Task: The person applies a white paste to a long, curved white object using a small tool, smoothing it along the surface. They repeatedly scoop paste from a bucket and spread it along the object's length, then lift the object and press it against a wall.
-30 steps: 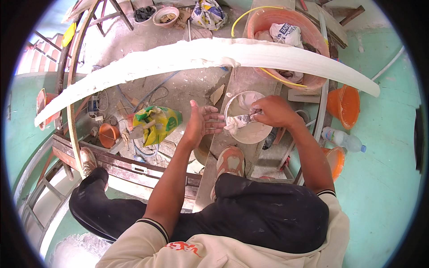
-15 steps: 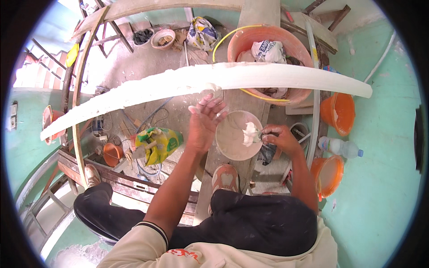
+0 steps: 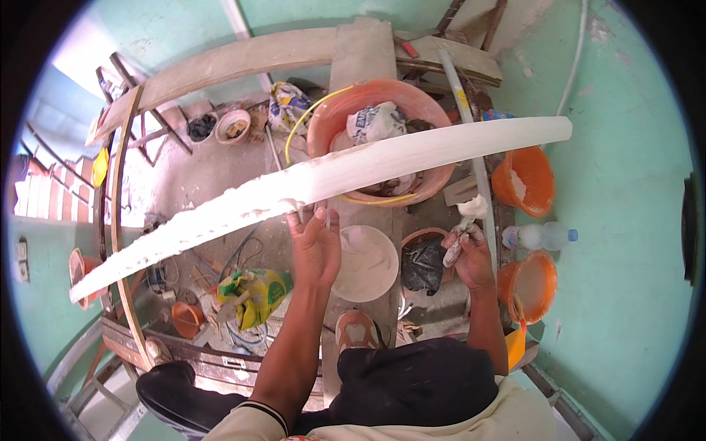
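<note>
Left hand: the left hand (image 3: pixel 318 246) was raised with fingers spread and unclenched, fingertips touching the lower edge of the long white plaster moulding (image 3: pixel 323 176), at a patch of wet plaster on it. It grasped nothing.

Right hand: the right hand (image 3: pixel 471 257) was closed around a plaster-smeared tool (image 3: pixel 457 234), apparently a small scraper or spatula; the blade was too clotted to identify with certainty. It was held away from the moulding, to the right of the bowl.

Moulding: the piece ran slantwise across the view, from low on the person's left to high on the right, above the clutter on the floor. Its left portion looked rough and lumpy, its right portion smoother.

Bowl: a white mixing bowl (image 3: pixel 365 262) with plaster in it sat on a plank just below the left hand, between the two hands.

Surroundings: a large orange tub (image 3: pixel 434 117) with a yellow hose sat beyond the moulding; two smaller orange buckets (image 3: pixel 526 180) and a plastic bottle (image 3: pixel 540 237) lay to the right; a black bag (image 3: pixel 423 264) sat beside the bowl.

Step judged in hand: pressing fresh plaster into the moulding's edge by finger.

Recommended practice: keep the touch light and even, draw along the profile rather than across it, hold the tool ready to strike off excess, and reload from the bowl before the mix stiffens.
</note>
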Motion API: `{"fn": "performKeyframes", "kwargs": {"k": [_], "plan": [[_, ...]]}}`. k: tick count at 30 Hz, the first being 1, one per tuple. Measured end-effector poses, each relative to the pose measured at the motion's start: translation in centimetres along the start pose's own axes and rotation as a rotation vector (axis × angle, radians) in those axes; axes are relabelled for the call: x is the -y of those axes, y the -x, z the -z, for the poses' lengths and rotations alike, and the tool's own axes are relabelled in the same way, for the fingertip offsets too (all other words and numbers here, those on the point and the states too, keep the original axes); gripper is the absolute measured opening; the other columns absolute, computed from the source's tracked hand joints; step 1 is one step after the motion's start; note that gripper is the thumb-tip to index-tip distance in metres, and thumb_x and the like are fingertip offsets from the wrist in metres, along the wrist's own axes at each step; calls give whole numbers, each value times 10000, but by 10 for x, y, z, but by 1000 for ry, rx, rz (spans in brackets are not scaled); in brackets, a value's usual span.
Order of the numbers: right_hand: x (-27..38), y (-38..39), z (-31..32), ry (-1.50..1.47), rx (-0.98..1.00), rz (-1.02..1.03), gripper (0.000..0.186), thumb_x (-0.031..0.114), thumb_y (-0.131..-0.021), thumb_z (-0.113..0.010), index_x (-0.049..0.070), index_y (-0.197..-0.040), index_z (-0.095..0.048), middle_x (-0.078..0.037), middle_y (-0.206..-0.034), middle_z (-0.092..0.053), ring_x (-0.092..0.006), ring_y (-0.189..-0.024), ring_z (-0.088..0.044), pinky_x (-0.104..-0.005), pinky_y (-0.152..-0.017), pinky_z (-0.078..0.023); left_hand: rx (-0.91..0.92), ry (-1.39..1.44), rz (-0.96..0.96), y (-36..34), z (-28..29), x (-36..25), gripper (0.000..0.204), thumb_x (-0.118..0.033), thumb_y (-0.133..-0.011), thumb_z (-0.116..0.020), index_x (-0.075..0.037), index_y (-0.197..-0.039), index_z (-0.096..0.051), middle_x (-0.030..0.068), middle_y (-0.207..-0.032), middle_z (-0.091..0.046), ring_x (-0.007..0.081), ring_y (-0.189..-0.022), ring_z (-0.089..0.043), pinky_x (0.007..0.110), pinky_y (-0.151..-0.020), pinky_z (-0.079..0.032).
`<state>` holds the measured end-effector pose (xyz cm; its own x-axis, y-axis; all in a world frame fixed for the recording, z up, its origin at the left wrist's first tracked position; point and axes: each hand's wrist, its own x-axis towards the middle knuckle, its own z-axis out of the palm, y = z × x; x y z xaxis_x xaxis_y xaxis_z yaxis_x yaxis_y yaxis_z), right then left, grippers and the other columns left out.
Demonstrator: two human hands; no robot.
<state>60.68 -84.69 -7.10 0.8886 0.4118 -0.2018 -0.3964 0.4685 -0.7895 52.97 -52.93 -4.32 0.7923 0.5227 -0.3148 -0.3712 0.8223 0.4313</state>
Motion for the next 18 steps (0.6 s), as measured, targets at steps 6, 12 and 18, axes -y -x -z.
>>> {"fn": "performKeyframes", "kwargs": {"k": [6, 12, 18], "plan": [[17, -7, 11, -87, -118, 78, 169, 58, -1023, -581, 65, -1191, -566, -91, -1005, -614, -210, -945, -597, -390, -897, -496, -79, -96, -66, 2, -9, 3, 685, 66, -913, -671, -260, -1421, -348, -11, -1288, -541, 138, -1137, -545, 330, -966, -450], [16, -26, 13, -161, -173, 56, 150, 87, -1026, -604, 67, -1167, -556, -90, -1014, -623, -196, -937, -606, -374, -876, -516, -77, -111, -137, 8, -21, -2, 522, 54, -951, -647, -149, -1346, -372, 35, -1242, -574, 154, -1104, -583, 321, -966, -487], [25, -49, 20, -119, -224, 80, 154, 80, -1008, -620, 60, -1148, -558, -81, -999, -627, -199, -909, -611, -368, -837, -525, -44, -154, -177, 14, -44, -12, 572, 16, -983, -626, -135, -1419, -289, 86, -1321, -557, 191, -1219, -575, 389, -1072, -485]]}}
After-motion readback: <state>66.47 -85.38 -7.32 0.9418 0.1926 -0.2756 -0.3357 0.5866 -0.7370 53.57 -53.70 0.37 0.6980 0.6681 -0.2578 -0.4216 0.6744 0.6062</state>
